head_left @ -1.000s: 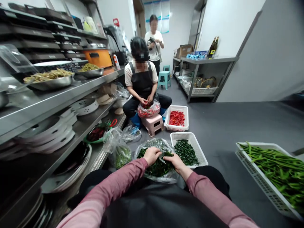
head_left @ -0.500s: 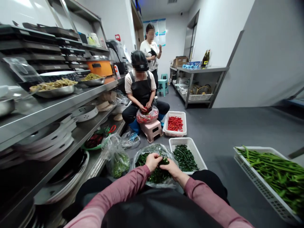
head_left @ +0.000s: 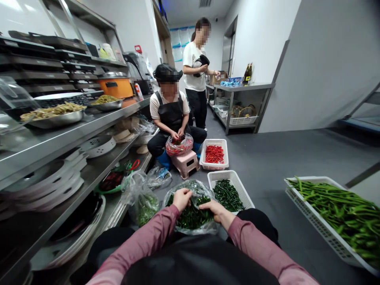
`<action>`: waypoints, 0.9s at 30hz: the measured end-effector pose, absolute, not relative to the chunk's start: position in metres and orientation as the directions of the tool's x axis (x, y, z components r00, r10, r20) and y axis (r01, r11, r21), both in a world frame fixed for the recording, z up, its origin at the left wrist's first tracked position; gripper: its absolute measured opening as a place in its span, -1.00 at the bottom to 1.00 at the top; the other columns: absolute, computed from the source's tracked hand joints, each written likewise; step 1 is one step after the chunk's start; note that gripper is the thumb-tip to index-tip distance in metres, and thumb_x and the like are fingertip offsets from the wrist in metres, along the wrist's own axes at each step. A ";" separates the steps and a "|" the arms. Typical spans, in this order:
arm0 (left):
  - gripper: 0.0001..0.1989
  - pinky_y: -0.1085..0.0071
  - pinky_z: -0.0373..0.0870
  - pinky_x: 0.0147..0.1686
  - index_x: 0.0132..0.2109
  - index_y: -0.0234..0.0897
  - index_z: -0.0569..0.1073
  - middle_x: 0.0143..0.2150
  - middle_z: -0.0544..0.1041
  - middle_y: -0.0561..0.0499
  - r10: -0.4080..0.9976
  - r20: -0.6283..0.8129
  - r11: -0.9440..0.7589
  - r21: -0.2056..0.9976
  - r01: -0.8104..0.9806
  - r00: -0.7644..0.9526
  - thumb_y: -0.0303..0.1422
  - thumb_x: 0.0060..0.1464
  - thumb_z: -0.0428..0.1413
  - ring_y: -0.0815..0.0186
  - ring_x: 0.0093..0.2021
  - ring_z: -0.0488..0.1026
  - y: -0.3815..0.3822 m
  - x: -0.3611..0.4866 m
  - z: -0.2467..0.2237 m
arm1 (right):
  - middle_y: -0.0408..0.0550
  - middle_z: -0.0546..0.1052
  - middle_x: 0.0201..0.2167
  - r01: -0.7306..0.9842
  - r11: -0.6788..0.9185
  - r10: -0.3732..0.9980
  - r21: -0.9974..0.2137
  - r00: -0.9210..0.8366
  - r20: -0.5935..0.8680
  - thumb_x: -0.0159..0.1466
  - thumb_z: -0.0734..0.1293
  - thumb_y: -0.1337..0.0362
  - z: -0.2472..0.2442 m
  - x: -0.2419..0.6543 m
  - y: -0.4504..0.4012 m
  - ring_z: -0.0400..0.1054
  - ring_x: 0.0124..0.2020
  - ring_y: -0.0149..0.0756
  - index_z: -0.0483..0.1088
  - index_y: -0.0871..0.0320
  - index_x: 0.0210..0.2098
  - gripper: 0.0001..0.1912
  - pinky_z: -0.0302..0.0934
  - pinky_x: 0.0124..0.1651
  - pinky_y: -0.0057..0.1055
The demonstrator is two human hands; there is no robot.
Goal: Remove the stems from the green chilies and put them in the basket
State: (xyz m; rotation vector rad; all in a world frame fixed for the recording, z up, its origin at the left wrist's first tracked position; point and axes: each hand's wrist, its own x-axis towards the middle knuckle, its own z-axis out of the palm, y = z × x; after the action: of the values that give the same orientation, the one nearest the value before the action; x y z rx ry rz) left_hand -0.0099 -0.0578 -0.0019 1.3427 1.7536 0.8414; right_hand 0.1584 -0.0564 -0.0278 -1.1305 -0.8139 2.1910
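Note:
Dark green peppers (head_left: pixel 190 217) fill an open clear plastic bag (head_left: pixel 209 228) in front of my lap. Above the left part of the bag is my left hand (head_left: pixel 181 199), its fingers pinched together; anything between them is too small to name. My right hand (head_left: pixel 216 210) is over the bag's right side with its index finger pointing left; its other fingers are curled, and what they may hold is hidden. The two hands are apart. Just behind my right hand stands a white basket (head_left: pixel 247 201) with green peppers (head_left: pixel 228 194).
A seated person (head_left: pixel 170 107) handles red peppers over a bag on a pink stool (head_left: pixel 185 163); another person (head_left: pixel 196 75) stands behind. A white basket of red peppers (head_left: pixel 214 154) is ahead. Long green vegetables (head_left: pixel 335 209) fill a basket at right. Steel shelves (head_left: pixel 68 130) run along the left.
My hands have moved apart over the bag. The standing person has come closer and turned to the right. The view has shifted slightly to the right.

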 end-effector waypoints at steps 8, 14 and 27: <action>-0.70 0.45 0.34 -0.61 -0.59 -0.23 0.24 -0.69 0.22 0.12 0.920 -0.365 0.381 0.919 0.101 -0.144 -0.34 -0.02 0.17 0.42 -0.66 0.26 -0.072 0.008 -0.010 | -0.08 0.54 -0.53 -0.284 -0.587 0.750 -0.758 -0.544 -0.377 -0.18 0.43 0.37 -0.029 0.154 -0.060 0.43 -0.43 -0.24 0.48 0.19 -0.45 -0.77 0.25 -0.14 -0.26; -0.74 0.49 0.33 -0.66 -0.54 -0.25 0.24 -0.72 0.22 0.17 0.918 -0.312 0.342 0.935 0.091 -0.245 -0.32 0.03 0.10 0.45 -0.71 0.23 -0.076 0.021 -0.022 | -0.11 0.51 -0.59 -0.329 -0.578 0.772 -0.746 -0.518 -0.369 -0.18 0.45 0.35 -0.039 0.146 -0.064 0.40 -0.51 -0.32 0.43 0.25 -0.46 -0.76 0.25 -0.23 -0.33; -0.76 0.46 0.35 -0.24 -0.43 -0.27 0.43 -0.36 0.46 -0.01 0.962 0.258 -0.226 0.566 0.793 0.091 -0.32 0.15 -0.01 0.36 -0.31 0.42 -0.077 -0.003 -0.017 | -0.12 0.52 -0.61 -0.266 -0.715 0.682 -0.646 -0.468 -0.562 -0.08 0.38 0.40 -0.021 0.145 -0.070 0.41 -0.55 -0.31 0.43 0.21 -0.44 -0.84 0.31 -0.29 -0.33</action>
State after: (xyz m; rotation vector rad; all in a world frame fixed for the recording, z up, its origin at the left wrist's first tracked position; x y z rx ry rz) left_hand -0.0033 -0.0774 -0.0168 2.0906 1.7471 0.8563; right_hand 0.1451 -0.0698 -0.0213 -1.1416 -0.6490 2.1932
